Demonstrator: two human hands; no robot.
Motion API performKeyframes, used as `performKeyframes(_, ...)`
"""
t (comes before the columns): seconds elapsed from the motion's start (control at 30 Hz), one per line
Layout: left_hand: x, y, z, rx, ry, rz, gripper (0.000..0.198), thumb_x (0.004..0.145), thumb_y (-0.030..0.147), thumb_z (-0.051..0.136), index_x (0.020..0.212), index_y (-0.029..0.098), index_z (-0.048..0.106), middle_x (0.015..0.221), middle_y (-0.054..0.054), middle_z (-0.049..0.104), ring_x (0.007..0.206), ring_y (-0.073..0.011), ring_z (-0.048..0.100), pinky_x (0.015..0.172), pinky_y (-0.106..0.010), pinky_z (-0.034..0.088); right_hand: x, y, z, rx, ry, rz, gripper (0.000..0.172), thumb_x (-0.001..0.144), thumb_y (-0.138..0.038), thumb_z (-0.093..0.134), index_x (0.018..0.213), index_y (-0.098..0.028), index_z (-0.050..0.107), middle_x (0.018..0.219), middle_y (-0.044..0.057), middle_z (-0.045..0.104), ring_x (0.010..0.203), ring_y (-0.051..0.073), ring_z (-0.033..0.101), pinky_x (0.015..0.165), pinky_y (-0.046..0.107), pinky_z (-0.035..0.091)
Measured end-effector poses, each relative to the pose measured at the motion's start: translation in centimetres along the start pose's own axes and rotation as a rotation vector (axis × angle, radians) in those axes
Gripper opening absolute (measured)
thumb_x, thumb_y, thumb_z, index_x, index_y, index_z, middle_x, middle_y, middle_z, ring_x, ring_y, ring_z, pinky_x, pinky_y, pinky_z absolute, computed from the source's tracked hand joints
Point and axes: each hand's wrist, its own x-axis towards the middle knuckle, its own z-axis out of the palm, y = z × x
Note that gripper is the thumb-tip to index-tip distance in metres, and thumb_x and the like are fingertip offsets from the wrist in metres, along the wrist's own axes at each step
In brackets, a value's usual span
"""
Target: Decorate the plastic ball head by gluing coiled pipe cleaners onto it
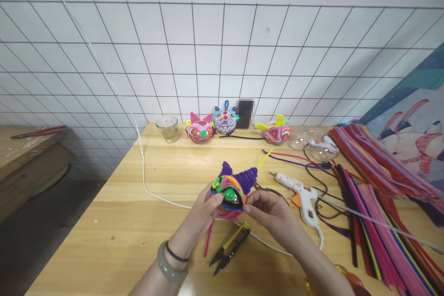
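Observation:
My left hand [208,206] is closed round a ball-shaped ornament [229,194] covered in colourful pipe cleaners, thumb on its front. It has two purple pointed ears and a green eye patch beside a dark gap. At its right edge, the thumb and forefinger of my right hand [267,208] are pinched against the rim; any strand between them is too small to see. A pink pipe cleaner [208,240] sticks out below the ornament. Under my hands lie thread snips [229,247] with yellow and black handles. Black-handled scissors [270,190] show partly behind my right hand.
Right of my hands lies a white hot glue gun [300,194] with its cord. Bundles of pipe cleaners [385,231] cover the table's right side. Finished ornaments [200,132], a glass jar [168,129] and clear plastic balls [312,143] line the back by the tiled wall.

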Motion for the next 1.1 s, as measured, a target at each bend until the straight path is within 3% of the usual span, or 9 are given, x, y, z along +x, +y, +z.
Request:
performKeyframes(0.13,-0.3,0.2,0.3,0.168,0.025,0.137,0.038,0.07,0.024,0.072,0.105,0.016,0.063,0.099,-0.007,0.071,0.092,-0.0217,0.064,0.085,-0.032,0.05,-0.3,0.9,-0.5,0.009,0.038,-0.021,0.037,0.065,-0.053,0.075,0.069,-0.019,0.062,0.066,-0.001,0.062,0.061,0.014,0.057,0.057,0.026,0.045)
performKeyframes(0.37,-1.3,0.3,1.5,0.369,0.009,0.264,0.059,0.06,0.007,0.068,0.116,0.019,0.053,0.109,-0.008,0.068,0.101,-0.0261,0.063,0.09,-0.035,0.049,-0.5,2.1,-1.4,0.215,-0.065,0.01,0.025,0.068,-0.039,0.08,0.07,-0.019,0.065,0.064,-0.001,0.064,0.059,0.012,0.056,0.059,0.025,0.044)
performKeyframes(0.53,-1.6,0.1,1.5,0.462,-0.01,0.385,0.066,0.059,0.006,0.064,0.122,0.018,0.05,0.117,-0.01,0.065,0.106,-0.0287,0.061,0.093,-0.037,0.048,-0.6,2.0,-1.5,0.246,-0.079,-0.005,0.021,0.067,-0.036,0.081,0.071,-0.019,0.069,0.067,-0.001,0.066,0.061,0.012,0.056,0.06,0.024,0.044)
performKeyframes(0.8,-1.5,-1.0,0.7,0.405,-0.034,0.381,0.067,0.06,0.009,0.065,0.125,0.02,0.048,0.117,-0.01,0.064,0.108,-0.0291,0.06,0.095,-0.038,0.047,-0.6,2.2,-1.6,0.199,-0.04,-0.037,0.022,0.065,-0.036,0.082,0.067,-0.019,0.069,0.064,0.0,0.064,0.059,0.013,0.055,0.057,0.024,0.044)
performKeyframes(1.1,-1.4,-0.6,1.5,0.513,0.098,0.4,0.061,0.058,0.009,0.067,0.117,0.018,0.052,0.109,-0.01,0.066,0.1,-0.0279,0.062,0.089,-0.037,0.049,-0.4,2.7,-1.0,0.251,-0.031,-0.041,0.027,0.07,-0.041,0.079,0.075,-0.019,0.063,0.066,-0.002,0.058,0.058,0.012,0.052,0.053,0.023,0.043)
